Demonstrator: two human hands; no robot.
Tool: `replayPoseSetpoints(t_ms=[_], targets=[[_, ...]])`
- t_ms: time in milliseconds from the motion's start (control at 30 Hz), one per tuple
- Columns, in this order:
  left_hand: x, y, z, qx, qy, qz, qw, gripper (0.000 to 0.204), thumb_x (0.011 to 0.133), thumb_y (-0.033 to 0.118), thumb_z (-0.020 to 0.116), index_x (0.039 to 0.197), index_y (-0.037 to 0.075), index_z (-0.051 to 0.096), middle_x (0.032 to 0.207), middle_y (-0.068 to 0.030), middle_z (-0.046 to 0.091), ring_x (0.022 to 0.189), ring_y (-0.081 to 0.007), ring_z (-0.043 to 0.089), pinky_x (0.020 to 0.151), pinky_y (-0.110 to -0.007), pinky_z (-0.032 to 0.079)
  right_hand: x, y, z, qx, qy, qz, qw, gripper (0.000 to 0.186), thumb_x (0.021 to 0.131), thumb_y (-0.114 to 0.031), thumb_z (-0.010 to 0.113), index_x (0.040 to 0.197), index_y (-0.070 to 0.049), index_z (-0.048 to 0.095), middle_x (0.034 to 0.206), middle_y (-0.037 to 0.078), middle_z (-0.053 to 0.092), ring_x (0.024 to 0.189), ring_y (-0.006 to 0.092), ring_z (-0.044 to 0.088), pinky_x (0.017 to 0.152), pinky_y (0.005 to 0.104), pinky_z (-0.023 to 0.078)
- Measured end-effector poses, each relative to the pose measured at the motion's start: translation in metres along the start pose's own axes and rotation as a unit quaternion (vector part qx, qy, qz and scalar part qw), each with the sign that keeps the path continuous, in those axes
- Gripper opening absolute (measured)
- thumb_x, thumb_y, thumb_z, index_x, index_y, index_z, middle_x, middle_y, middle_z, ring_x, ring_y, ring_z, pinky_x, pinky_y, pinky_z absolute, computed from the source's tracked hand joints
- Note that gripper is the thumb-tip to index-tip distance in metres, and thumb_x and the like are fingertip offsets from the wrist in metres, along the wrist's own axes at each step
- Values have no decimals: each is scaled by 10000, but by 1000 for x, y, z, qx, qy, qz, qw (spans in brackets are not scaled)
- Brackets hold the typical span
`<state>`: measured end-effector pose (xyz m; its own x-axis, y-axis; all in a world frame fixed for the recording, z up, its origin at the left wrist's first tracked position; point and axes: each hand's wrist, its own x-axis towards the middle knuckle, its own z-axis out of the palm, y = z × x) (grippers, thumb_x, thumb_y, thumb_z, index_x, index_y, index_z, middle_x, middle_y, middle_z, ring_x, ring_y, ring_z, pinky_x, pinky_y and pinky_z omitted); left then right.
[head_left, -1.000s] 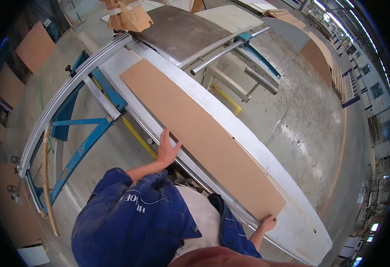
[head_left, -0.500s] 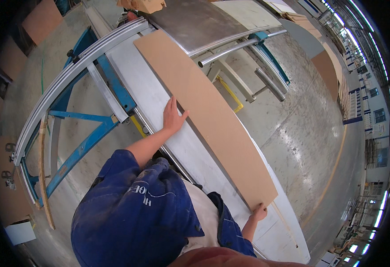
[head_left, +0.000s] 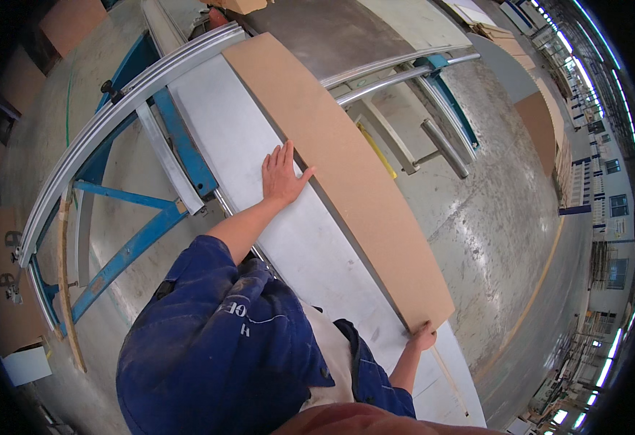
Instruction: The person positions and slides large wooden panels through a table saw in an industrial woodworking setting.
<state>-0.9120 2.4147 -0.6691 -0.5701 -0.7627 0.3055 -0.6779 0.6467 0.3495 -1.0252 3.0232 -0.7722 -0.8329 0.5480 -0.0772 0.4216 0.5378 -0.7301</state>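
A long, narrow tan fibreboard panel (head_left: 353, 174) lies flat on a pale grey metal table (head_left: 288, 239), stretching from the far left to the near right. My left hand (head_left: 285, 174) rests on the table against the panel's left edge, fingers outstretched and thumb touching the edge. At the panel's near end, my right hand (head_left: 424, 336) grips the corner, with its thumb side on top. The fingers underneath are hidden.
A silver rail (head_left: 132, 98) on a blue steel frame (head_left: 132, 239) extends left, with a wooden strip (head_left: 64, 275) leaning there. Beyond the panel, a metal tube (head_left: 379, 85) and a short roller (head_left: 444, 148) project. Large sheets (head_left: 542, 119) stand at the right.
The panel has slid away from me and to the right over the table, now covering the end of the metal tube. Both hands have moved along with it.
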Motion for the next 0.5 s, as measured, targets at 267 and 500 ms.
replayPoseSetpoints(t_ms=[267, 500], targets=[[8, 5, -3, 34, -9, -9, 999, 909, 948, 615, 581, 1592, 47, 284, 1575, -128, 423, 1481, -296, 341, 1222, -475, 219, -2, -29, 12, -200, 33, 26, 979, 721, 834, -528, 618, 1225, 77, 648, 1113, 286, 704, 990, 459, 680, 859, 548, 527], [12, 3, 0, 30, -2, -5, 1000, 893, 957, 592, 583, 1590, 41, 279, 1548, -157, 436, 1467, -307, 351, 1207, -482, 234, -13, -32, 1, -290, -3, -103, 952, 658, 909, -493, 614, 1306, 31, 603, 1273, 272, 622, 1202, 434, 574, 974, 538, 472]])
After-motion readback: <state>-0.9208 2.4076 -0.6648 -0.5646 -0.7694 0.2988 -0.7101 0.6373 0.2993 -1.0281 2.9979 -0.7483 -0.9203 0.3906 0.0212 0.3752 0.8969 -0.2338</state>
